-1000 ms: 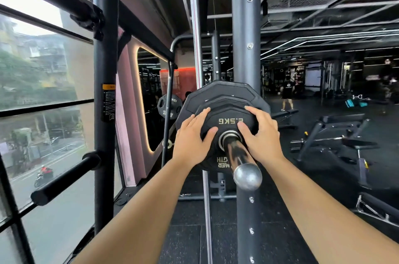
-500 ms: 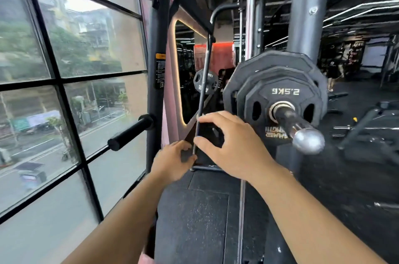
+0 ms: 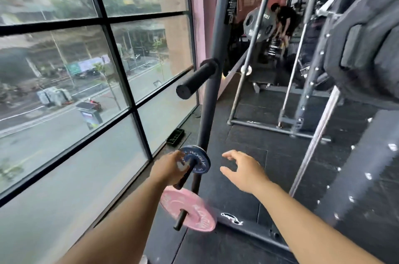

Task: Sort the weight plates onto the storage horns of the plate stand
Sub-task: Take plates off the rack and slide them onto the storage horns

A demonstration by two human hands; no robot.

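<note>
Currently, your left hand (image 3: 169,169) grasps the blue plate (image 3: 199,161), with the fingers curled at its left rim. Motion blur hides the exact finger placement. The blue plate sits on a short storage horn (image 3: 183,179) low on the upright post (image 3: 212,82) of the plate stand. Its face, marked ROGUE, is turned toward you. Directly below it, the pink plate (image 3: 194,209) hangs on the lowest horn (image 3: 180,220), apart from the blue plate and touched by neither hand.

Your right hand (image 3: 244,172) is released. Its fingers are spread and slightly bent, it holds nothing, and it hovers just to the right of the blue plate without contact.

Higher on the same post, a thick black horn (image 3: 194,81) projects toward the window (image 3: 64,69) side. At the far right edge, a large black plate (image 3: 367,48) appears close to the camera and blurred. Dark rubber flooring (image 3: 248,134) lies beneath the stand.
</note>
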